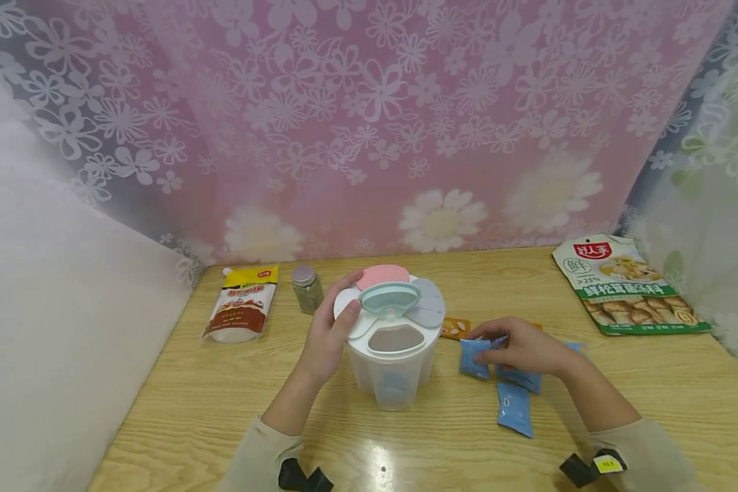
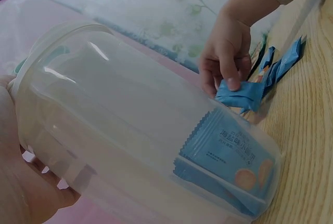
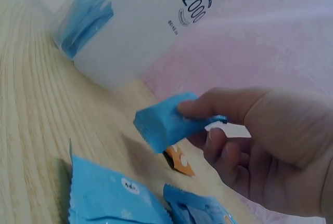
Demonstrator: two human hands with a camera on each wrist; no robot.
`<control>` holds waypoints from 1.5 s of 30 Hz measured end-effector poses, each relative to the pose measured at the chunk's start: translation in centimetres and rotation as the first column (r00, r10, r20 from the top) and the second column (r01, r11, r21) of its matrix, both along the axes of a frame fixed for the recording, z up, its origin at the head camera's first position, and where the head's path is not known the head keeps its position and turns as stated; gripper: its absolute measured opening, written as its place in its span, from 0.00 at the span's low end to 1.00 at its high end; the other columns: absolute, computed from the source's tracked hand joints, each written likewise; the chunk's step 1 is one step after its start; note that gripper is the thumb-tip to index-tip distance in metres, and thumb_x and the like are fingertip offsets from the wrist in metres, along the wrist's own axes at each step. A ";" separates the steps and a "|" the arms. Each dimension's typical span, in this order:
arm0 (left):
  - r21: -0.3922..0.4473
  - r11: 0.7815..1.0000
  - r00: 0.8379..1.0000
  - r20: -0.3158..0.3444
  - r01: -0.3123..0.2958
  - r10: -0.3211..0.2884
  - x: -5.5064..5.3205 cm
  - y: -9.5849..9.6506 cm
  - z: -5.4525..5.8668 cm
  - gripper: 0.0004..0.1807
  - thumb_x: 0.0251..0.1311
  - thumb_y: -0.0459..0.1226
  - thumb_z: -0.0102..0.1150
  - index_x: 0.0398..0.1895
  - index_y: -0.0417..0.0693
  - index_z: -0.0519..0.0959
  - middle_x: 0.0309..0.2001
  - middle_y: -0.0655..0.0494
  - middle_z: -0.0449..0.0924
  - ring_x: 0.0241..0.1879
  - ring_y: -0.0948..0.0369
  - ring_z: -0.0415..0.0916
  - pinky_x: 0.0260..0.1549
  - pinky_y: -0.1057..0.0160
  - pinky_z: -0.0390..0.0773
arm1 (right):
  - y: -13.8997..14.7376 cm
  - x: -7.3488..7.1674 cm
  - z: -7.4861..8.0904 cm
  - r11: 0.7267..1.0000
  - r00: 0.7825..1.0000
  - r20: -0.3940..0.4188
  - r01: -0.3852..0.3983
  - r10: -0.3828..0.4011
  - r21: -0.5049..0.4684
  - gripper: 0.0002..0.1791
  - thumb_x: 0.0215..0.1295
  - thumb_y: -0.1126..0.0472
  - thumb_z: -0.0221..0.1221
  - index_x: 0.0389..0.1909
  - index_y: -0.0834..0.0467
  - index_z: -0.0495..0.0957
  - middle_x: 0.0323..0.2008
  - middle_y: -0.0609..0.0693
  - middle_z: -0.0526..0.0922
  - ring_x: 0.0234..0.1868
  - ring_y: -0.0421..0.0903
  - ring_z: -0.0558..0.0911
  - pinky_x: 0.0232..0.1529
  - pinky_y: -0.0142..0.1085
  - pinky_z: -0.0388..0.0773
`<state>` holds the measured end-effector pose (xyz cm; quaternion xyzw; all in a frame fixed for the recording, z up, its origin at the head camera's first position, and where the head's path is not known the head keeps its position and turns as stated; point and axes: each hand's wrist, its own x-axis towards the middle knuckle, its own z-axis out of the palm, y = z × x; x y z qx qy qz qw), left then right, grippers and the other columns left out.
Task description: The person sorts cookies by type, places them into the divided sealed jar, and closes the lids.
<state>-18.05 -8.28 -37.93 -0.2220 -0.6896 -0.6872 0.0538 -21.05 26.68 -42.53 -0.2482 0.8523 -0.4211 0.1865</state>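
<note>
A clear plastic container (image 1: 361, 369) with a white lid and pink, teal and grey flaps stands mid-table. Its teal flap (image 1: 390, 298) is raised over the front compartment. My left hand (image 1: 324, 335) grips the container at its left side, thumb on the lid. Blue snack packets (image 2: 229, 154) lie at the bottom of that compartment. Just right of the container, my right hand (image 1: 525, 347) pinches another blue snack packet (image 3: 169, 122) between thumb and fingers, slightly above the table. Below it lie several more blue packets (image 1: 514, 410), partly hidden by the hand in the head view.
An orange packet (image 1: 455, 328) lies beside the container's right side. Farther back left are a white, yellow and brown pouch (image 1: 241, 304) and a glass jar (image 1: 307, 290) with a mauve lid. A large green-and-white food bag (image 1: 630, 283) lies at the back right.
</note>
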 end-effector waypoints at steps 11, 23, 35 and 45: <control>-0.001 1.000 1.000 0.004 -0.015 0.015 0.1 0.1 -0.3 0.25 0.74 0.40 0.45 0.73 0.46 0.64 0.73 0.47 0.63 0.65 0.63 0.67 0.61 0.70 0.71 | -0.5 0.5 0.9 0.991 0.996 0.065 -0.056 0.064 -0.122 0.23 0.71 0.56 0.60 0.64 0.57 0.74 0.30 0.53 0.75 0.18 0.44 0.72 0.19 0.43 0.74; 0.008 1.000 1.000 -0.018 0.001 -0.001 -0.1 0.0 0.0 0.26 0.75 0.42 0.45 0.73 0.47 0.63 0.73 0.46 0.62 0.66 0.57 0.67 0.61 0.69 0.72 | -1.0 1.1 3.8 0.966 0.999 -0.025 0.019 -0.026 -0.259 0.25 0.71 0.61 0.59 0.67 0.55 0.68 0.43 0.56 0.83 0.27 0.52 0.82 0.25 0.45 0.81; -0.005 1.000 1.000 -0.009 -0.022 0.022 0.2 -0.2 -0.2 0.26 0.75 0.41 0.45 0.73 0.46 0.63 0.74 0.46 0.62 0.71 0.51 0.62 0.63 0.70 0.69 | -1.5 1.9 6.1 0.937 0.999 -0.019 0.036 -0.045 -0.348 0.17 0.70 0.66 0.59 0.57 0.65 0.72 0.39 0.46 0.84 0.33 0.49 0.85 0.33 0.45 0.85; 0.010 1.000 1.000 -0.009 -0.013 0.013 0.1 0.0 0.0 0.26 0.75 0.40 0.45 0.72 0.44 0.64 0.73 0.44 0.63 0.65 0.54 0.67 0.60 0.69 0.73 | -3.2 3.7 9.1 0.854 0.987 -0.133 0.011 -0.094 -0.521 0.15 0.66 0.76 0.57 0.50 0.59 0.76 0.33 0.43 0.86 0.30 0.43 0.83 0.33 0.37 0.82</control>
